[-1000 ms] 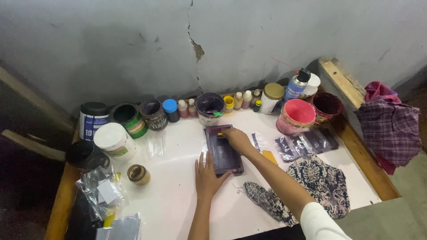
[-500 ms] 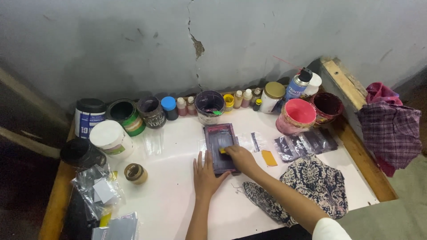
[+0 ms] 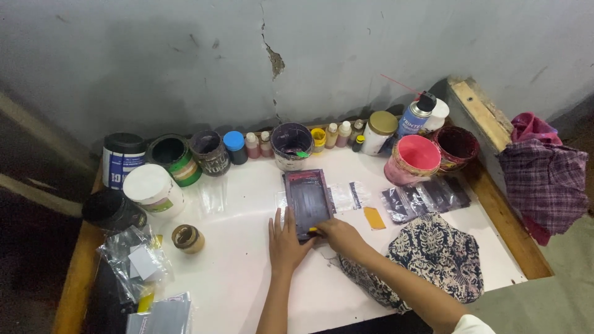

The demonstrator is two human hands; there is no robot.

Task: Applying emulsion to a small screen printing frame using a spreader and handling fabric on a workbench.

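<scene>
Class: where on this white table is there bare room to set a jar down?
Bare: between the small jar and left hand, and behind it toward the frame. Crowded: the pots along the wall, the bags at left.

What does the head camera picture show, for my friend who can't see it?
A person's left hand presses flat beside a small dark purple rectangular screen frame on a white table, while the right hand holds a small yellow tool at the frame's near edge. Paint pots and little bottles line the cracked grey wall behind.
</scene>
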